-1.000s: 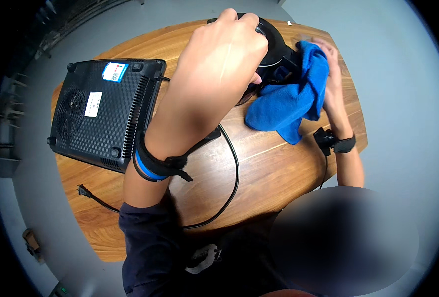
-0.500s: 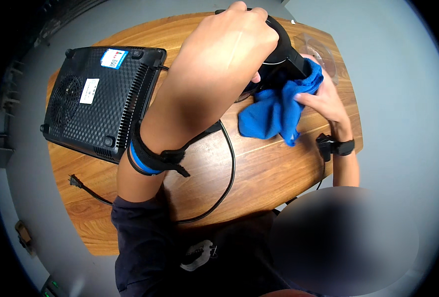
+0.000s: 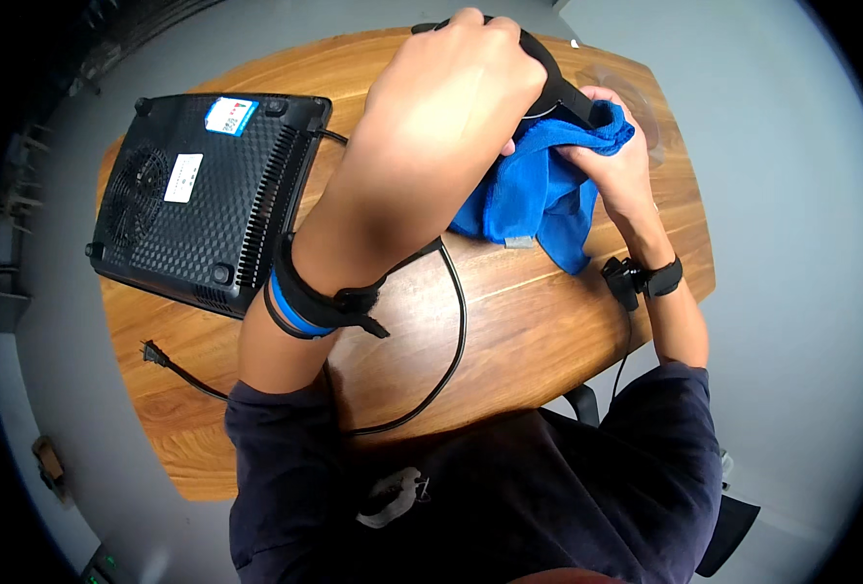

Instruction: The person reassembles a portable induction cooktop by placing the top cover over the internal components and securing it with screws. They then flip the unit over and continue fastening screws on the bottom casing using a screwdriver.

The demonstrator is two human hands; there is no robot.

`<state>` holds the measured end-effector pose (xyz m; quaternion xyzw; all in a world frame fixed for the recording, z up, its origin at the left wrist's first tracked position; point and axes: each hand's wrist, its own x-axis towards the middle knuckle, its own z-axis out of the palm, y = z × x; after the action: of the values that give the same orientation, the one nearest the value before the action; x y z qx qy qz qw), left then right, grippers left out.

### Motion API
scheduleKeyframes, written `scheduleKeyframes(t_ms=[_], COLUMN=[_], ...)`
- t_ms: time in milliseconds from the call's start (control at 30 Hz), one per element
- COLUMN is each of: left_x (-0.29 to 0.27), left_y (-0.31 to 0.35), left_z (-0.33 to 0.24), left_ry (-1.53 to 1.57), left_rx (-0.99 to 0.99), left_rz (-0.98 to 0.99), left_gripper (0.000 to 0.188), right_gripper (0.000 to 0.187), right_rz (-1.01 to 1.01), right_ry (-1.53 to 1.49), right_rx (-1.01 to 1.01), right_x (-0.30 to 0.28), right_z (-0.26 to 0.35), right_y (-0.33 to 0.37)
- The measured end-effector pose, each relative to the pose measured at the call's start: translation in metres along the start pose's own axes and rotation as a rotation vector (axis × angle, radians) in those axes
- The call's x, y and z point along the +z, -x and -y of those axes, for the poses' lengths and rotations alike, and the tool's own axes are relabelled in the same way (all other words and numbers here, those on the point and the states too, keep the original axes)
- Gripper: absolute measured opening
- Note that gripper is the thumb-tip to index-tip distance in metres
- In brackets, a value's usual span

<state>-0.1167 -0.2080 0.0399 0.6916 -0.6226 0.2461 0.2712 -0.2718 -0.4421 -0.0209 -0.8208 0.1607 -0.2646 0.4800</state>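
My left hand reaches over a black, round-rimmed vessel at the far side of the table and grips it from above. Its fingers curl down, partly out of sight. A black handle sticks out from the vessel toward the right. Around that handle my right hand closes with a blue cloth, pressing the fabric against it. The rest of the cloth hangs in loose folds below the vessel, a small pale tag at its lower edge. My left forearm hides much of the vessel's body.
An induction cooker lies upside down at the left of the wooden table, its vents and feet upward. Its black cord loops across the middle, with the plug at the left. A clear round item rests behind my right hand.
My right hand has shifted slightly up and left along the handle with the cloth. The cloth's folds have spread and its tag has come into view. The left hand keeps its grip.
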Motion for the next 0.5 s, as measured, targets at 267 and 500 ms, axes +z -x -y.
scheduleKeyframes(t_ms=[267, 500], left_x=[-0.025, -0.010], left_y=[-0.012, -0.011], left_z=[-0.006, -0.015], left_ry=[0.021, -0.070], left_rx=[0.006, -0.105], left_rz=[0.200, 0.150], left_gripper=[0.014, 0.033], right_gripper=[0.045, 0.041], right_rz=[0.241, 0.088], right_ry=[0.166, 0.935], right_rx=[0.025, 0.062], right_x=[0.022, 0.009], right_z=[-0.017, 0.045], right_y=[0.003, 0.018])
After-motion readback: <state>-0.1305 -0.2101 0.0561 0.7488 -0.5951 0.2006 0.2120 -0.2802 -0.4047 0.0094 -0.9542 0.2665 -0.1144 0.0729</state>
